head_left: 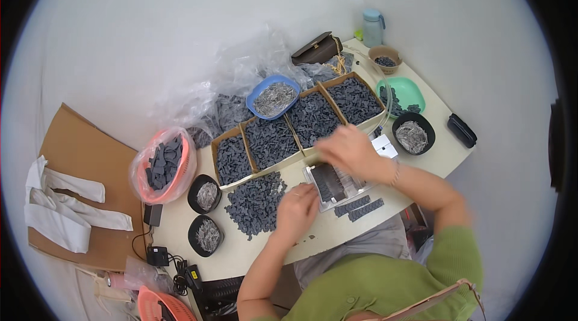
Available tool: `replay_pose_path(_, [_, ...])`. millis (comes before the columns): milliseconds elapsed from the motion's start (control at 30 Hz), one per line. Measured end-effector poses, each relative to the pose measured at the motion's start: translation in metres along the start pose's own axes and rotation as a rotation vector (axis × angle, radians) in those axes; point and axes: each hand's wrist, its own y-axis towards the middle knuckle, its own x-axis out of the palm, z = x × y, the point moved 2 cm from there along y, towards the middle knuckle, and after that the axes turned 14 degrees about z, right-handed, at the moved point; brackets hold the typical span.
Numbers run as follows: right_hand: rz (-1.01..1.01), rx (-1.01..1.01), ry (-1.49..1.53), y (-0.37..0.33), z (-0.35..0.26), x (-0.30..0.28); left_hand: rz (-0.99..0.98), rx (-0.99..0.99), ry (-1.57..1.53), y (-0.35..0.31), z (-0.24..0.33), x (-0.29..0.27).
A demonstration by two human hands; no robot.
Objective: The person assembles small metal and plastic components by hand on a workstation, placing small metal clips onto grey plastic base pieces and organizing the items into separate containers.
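Note:
My left hand (298, 209) has its fingers curled together at the left edge of a clear-sided tray (325, 203). Whatever its fingertips hold is too small to make out. Dark grey pieces stand in rows inside the tray. Above the tray's far side is my right hand (348, 148), slightly blurred, with the fingers drawn together; I cannot see what is in them. Just left of my left hand lies a loose pile of small dark grey parts (256, 203). Two dark toothed strips (359, 207) rest in front of the tray.
Behind my hands stands a divided cardboard box (259, 172) full of grey parts. A blue bowl (248, 104) of metal pins sits on it. Black bowls (198, 238) of pins flank the work area. A green bowl (415, 93) and a black case (462, 131) are at right.

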Motion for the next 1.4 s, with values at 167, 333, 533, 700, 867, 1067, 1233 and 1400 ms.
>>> replay_pose_path(167, [-0.128, 0.464, 0.212, 0.013, 0.048, 0.060, -0.122, 0.214, 0.318, -0.001, 0.025, 0.020])
replay_pose_path(333, [-0.280, 0.403, 0.214, 0.005, 0.066, 0.046, -0.194, 0.325, 0.512, -0.001, 0.029, 0.037])
replay_pose_path(533, [-0.389, 0.573, -0.162, -0.005, 0.163, -0.010, -0.322, 0.241, 0.407, 0.010, 0.024, 0.033])
replay_pose_path(700, [-0.519, 0.387, -0.179, -0.026, 0.160, 0.006, -0.033, 0.060, 0.157, 0.051, 0.001, -0.011])
replay_pose_path(867, [-0.437, 0.333, -0.189, -0.021, 0.151, 0.001, 0.493, -0.311, 0.221, 0.084, -0.076, -0.113])
replay_pose_path(1067, [-0.289, 0.430, -0.055, 0.005, 0.123, -0.016, 0.686, 0.043, 1.043, 0.072, -0.179, -0.199])
replay_pose_path(1233, [-0.320, 0.600, 0.210, 0.005, 0.106, -0.025, 0.054, -0.354, 0.579, 0.067, -0.172, -0.097])
replay_pose_path(1400, [-0.354, 0.667, 0.437, 0.006, 0.074, -0.028, -0.032, -0.272, 0.662, 0.054, -0.165, -0.062])
